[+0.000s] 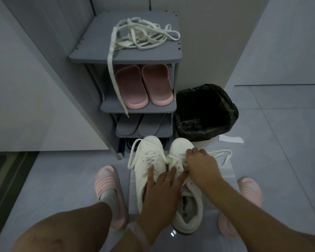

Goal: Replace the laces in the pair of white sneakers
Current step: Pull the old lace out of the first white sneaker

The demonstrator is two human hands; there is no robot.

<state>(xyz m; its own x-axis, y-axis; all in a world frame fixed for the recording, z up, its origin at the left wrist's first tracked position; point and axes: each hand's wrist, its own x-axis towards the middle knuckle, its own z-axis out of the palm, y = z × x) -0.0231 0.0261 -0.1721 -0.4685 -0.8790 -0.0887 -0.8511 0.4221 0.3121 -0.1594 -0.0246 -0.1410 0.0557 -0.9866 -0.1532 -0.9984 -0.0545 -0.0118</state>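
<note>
Left hand (162, 186) lies flat, fingers straight and spread, across both white sneakers, palm pressing mostly on the left sneaker (147, 166), fingertips reaching onto the right sneaker (185, 190). Right hand (200, 166) has fingers curled down at the right sneaker's eyelet rows, pinching at the lace there; exact grip hidden under the fingers. Both sneakers sit side by side, touching, on a pale mat (227, 171) on the floor, long axes running away from the person, toes pointing at the shoe rack (127, 57), heels toward the person. Left sneaker laced, lace ends looping loose off its left side. Right sneaker's lower eyelets show bare; a loose lace (224, 153) trails right over the mat. Person's feet in pink slippers (110, 195) flank the mat.

Grey shoe rack stands just beyond the toes. On its top shelf a tangled pile of white laces (145, 36), one end hanging down over the front past the pink slides (144, 86) on the next shelf. Grey slippers (140, 126) lower down. Bin with black liner (205, 111) just right of the rack, near the right sneaker's toe. Scrap of white paper (230, 139) on the floor beside the bin.
</note>
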